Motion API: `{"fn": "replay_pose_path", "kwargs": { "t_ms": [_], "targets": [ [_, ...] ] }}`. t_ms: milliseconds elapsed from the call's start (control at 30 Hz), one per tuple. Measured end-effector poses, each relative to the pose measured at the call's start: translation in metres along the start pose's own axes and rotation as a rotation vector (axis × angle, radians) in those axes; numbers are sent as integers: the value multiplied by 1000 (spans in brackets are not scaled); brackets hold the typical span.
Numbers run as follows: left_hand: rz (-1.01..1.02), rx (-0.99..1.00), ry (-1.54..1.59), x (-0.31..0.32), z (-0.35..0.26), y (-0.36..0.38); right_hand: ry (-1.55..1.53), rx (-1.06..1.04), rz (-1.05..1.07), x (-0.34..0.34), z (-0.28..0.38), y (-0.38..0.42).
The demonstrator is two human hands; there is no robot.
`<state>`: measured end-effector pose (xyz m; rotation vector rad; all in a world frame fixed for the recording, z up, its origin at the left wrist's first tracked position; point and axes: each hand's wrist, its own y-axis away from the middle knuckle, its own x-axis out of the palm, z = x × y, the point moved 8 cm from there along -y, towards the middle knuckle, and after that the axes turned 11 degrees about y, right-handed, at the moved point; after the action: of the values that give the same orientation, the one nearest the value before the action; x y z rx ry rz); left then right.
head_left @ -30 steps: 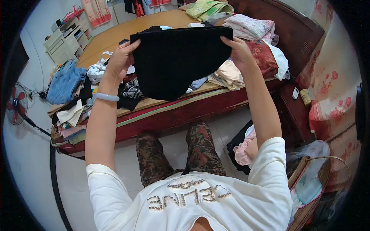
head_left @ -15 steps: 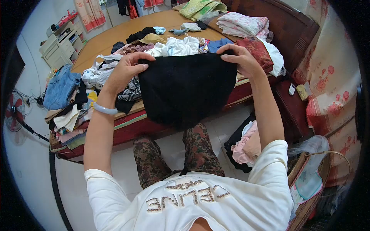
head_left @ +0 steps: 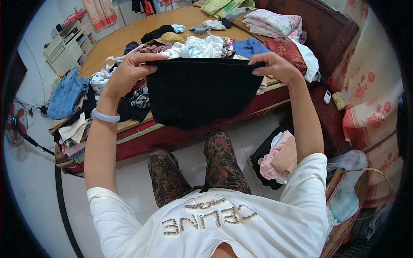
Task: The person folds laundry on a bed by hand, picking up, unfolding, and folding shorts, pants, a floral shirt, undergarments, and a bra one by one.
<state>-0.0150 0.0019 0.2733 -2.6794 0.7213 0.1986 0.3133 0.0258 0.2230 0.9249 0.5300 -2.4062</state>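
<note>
A black cloth garment (head_left: 202, 92) hangs stretched between my two hands, in front of the bed's edge. My left hand (head_left: 135, 71) pinches its upper left corner between thumb and fingers; a pale bangle circles that wrist. The upper right corner is pinched in my right hand (head_left: 275, 66). Behind the garment lie a white cloth heap (head_left: 200, 46) and a blue cloth (head_left: 249, 47) on the bed. The garment's lower edge hangs free above my knees.
Folded jeans (head_left: 66, 96) top a clothes stack on the bed's left corner. Folded floral bedding (head_left: 273, 22) and a red cushion (head_left: 286, 56) lie at the right. Pink clothes (head_left: 273, 161) rest on the floor. A fan (head_left: 16, 122) stands left, a basket (head_left: 359, 195) lower right.
The black garment is pulled wider and its lower edge has risen. My left hand has moved slightly left, my right hand slightly right and down. Both keep their hold.
</note>
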Motion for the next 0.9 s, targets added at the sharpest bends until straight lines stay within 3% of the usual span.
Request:
{"fn": "replay_pose_path", "kwargs": {
  "t_ms": [167, 300, 500, 600, 700, 800, 900],
  "targets": [
    [124, -152, -115, 7, 7, 6, 598, -76, 185, 22, 29, -2],
    [245, -208, -141, 21, 10, 11, 650, -84, 161, 23, 39, -4],
    [220, -237, -194, 13, 23, 16, 777, -39, 48, 9, 47, 1],
    [158, -219, -311, 13, 22, 20, 920, -62, 7, 10, 45, 1],
    [371, 118, -751, 20, 20, 23, 1129, -8, -31, 12, 49, 0],
    [388, -153, -838, 4, 32, 33, 1247, -5, -80, 10, 48, 2],
    [205, -361, -829, -26, 39, 40, 1221, 6, -177, -3, 25, 5]
  ]
}}
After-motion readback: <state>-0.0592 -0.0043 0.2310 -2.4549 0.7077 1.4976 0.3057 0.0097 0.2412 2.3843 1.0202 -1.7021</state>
